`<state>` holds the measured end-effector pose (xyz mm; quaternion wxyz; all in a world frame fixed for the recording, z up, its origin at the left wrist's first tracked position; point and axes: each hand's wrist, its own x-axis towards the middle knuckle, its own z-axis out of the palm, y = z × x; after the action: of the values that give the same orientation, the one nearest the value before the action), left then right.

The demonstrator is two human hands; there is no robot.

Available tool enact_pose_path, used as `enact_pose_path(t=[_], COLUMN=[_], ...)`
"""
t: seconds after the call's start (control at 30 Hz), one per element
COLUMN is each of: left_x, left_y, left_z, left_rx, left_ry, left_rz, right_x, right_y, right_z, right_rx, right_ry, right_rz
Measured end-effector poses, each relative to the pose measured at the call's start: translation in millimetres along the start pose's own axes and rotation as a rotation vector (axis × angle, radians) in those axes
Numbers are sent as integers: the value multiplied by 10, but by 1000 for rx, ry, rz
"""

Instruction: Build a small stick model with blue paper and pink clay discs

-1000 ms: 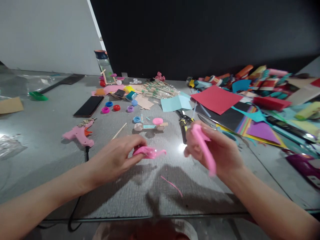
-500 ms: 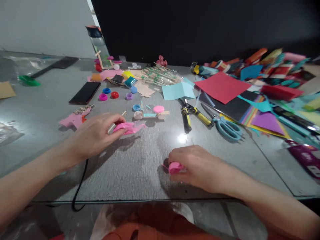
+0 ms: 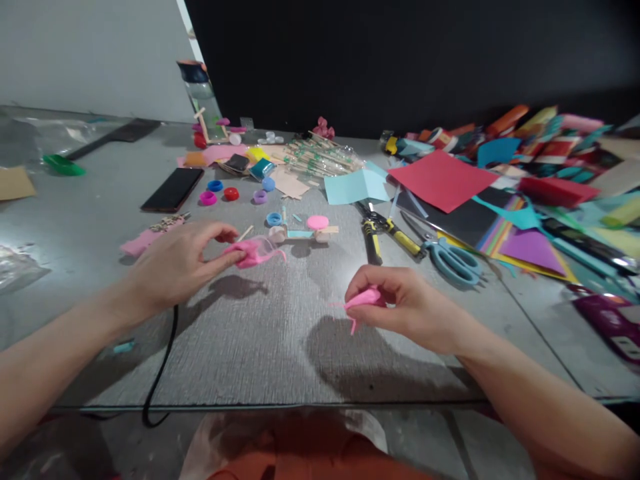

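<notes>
My left hand (image 3: 187,257) pinches a pink clay packet (image 3: 257,252) with a clear, crinkled plastic edge, held above the table. A thin pink strand trails from the packet's right end. On the right, my right hand (image 3: 400,303) grips a soft pink lump (image 3: 367,297), seemingly clay, between thumb and fingers. Thin strands stick out from the lump to the left and downward. Beyond the packet stands a small craft-stick car (image 3: 300,233) with pale wheels and a pink disc (image 3: 317,222) at it. A blue bottle cap (image 3: 273,219) lies beside the car.
Pliers (image 3: 387,233) and blue-handled scissors (image 3: 453,257) lie right of centre, near red paper (image 3: 445,177). A phone (image 3: 173,189), several bottle caps and wrapped sticks (image 3: 325,155) are farther back. A black cable (image 3: 167,360) hangs over the front edge.
My right hand has lifted from near the tabletop with the pink lump, showing its strands. My left hand has shifted slightly left, its packet now showing more clear plastic.
</notes>
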<state>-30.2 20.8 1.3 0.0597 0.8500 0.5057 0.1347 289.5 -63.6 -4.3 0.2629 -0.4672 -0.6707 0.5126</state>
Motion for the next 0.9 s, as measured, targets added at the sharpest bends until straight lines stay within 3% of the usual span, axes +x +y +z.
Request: enact_pose_path(t=[0.13, 0.23, 0.27, 0.33, 0.4, 0.47, 0.53, 0.6, 0.67, 0.77, 0.9], left_x=[-32, -101, -136, -210, -264, -274, -246, -201, -161, -122, -125], left_y=[29, 190, 284, 530, 828, 1127, 1370, 1517, 1566, 1522, 1451], left_z=[-61, -98, -85, 2, 152, 303, 393, 401, 359, 299, 282], left_rx=[11, -157, -286, -696, -1229, -1670, -1912, -2045, -2126, -2167, -2117], left_ry=[10, 130, 146, 67, -168, -293, -370, -314, -279, -263, -171], left_rz=[17, -43, -86, -155, -194, -420, -562, -666, -684, -680, -470], right_x=[6, 14, 14, 10, 3, 1, 7, 19, 31, 59, 197], right_y=[39, 51, 43, 9, -36, -63, -51, -1, 57, 86, -49], right_z=[40, 74, 94, 161, 261, 374, 473, 539, 578, 630, 691], right_rx=[8, -36, -36, -46, -107, -219, -371, -534, -666, -759, -787], right_ry=[52, 52, 63, 101, 142, 162, 208, 282, 320, 253, 137], right_rz=[-57, -89, -106, -180, -321, -472, -594, -681, -731, -752, -817])
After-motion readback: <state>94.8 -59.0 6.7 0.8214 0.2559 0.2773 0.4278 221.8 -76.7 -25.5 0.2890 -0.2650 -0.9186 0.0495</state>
